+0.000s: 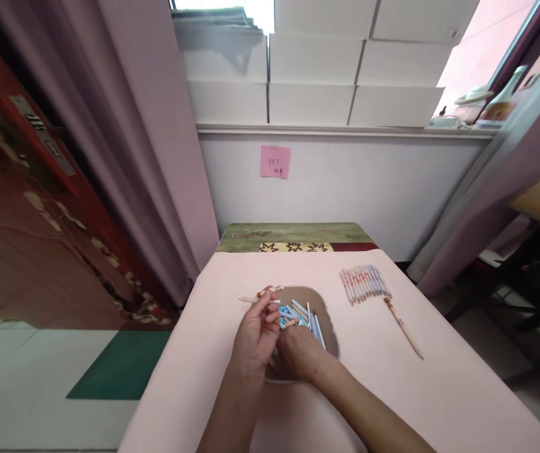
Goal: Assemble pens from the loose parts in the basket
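Observation:
My left hand is closed over the left rim of a grey-brown tray. Between its thumb and fingers is a slim pale pen, its pointed end to the left. A short orange-and-white printed piece, perhaps a cap, shows at the fingertips. My right hand reaches down into the tray, and its fingers are hidden below the palm. Several blue, white and tan pen parts lie loose in the tray, just beyond that hand.
Several pens with printed tops lie side by side at the right of the pink-covered table. A single tan pen lies diagonally below them. White boxes are stacked on the ledge behind, above a pink note.

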The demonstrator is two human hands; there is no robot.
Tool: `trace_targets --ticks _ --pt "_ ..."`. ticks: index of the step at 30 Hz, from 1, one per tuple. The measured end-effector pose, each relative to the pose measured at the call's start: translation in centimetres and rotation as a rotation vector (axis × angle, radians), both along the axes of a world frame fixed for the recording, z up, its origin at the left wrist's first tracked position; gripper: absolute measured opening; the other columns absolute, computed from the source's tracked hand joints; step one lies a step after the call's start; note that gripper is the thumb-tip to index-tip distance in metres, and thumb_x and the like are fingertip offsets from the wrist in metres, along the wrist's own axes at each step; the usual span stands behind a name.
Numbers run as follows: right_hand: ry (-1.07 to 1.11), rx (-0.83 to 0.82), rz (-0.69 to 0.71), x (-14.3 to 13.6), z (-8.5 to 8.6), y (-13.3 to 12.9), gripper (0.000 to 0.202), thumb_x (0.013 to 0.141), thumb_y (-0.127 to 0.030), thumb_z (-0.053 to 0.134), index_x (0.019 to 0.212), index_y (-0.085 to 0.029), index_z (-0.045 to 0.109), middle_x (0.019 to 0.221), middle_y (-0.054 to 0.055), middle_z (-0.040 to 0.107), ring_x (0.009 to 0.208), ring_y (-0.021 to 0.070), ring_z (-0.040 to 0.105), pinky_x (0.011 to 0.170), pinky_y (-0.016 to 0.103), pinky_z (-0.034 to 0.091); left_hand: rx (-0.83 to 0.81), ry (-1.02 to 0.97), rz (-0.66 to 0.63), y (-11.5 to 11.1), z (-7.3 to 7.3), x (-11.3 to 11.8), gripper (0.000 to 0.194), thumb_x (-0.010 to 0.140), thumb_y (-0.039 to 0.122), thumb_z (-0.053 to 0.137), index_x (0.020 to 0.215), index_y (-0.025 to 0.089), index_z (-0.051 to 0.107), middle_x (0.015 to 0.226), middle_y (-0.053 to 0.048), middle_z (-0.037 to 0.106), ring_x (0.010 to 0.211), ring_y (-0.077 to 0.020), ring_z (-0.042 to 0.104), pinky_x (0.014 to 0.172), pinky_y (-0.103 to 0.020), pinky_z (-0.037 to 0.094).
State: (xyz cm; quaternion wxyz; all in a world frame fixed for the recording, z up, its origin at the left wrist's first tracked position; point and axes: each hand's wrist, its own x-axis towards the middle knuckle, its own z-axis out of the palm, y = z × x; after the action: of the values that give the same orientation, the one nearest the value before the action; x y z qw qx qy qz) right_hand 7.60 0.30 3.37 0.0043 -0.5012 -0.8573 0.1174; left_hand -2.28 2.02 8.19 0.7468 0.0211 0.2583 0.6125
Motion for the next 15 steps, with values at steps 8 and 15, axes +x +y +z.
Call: trace_targets --ticks 8,15 --pt "1.091 0.050 -0.378 6.1 3.7 -0.7 0.014 0.084 -0.032 0.057 0.083 -0.018 0.059 0.068 0.000 0.065 0.058 0.0122 0.060 0.053 0.020 0.045 0.077 0.028 -0.032 -0.3 -0.2 1.4 0.015 0.090 0.007 0.050 0.078 0.009 0.059 0.075 -0.006 0.063 0.047 -0.0027 0.051 0.034 -0.009 0.036" --pt "1.240 0.161 -0.454 5.8 5.9 -1.6 0.017 0.082 -0.034 0.061 0.086 -0.018 0.064 0.074 0.002 0.069 0.062 0.0143 0.065 0.056 0.022 0.052 0.046 0.052 -0.135 -1.0 -0.2 2.8 0.014 0.088 0.009 0.054 0.077 0.008 0.061 0.073 -0.006 0.064 0.048 -0.0035 0.052 0.039 -0.012 0.042"
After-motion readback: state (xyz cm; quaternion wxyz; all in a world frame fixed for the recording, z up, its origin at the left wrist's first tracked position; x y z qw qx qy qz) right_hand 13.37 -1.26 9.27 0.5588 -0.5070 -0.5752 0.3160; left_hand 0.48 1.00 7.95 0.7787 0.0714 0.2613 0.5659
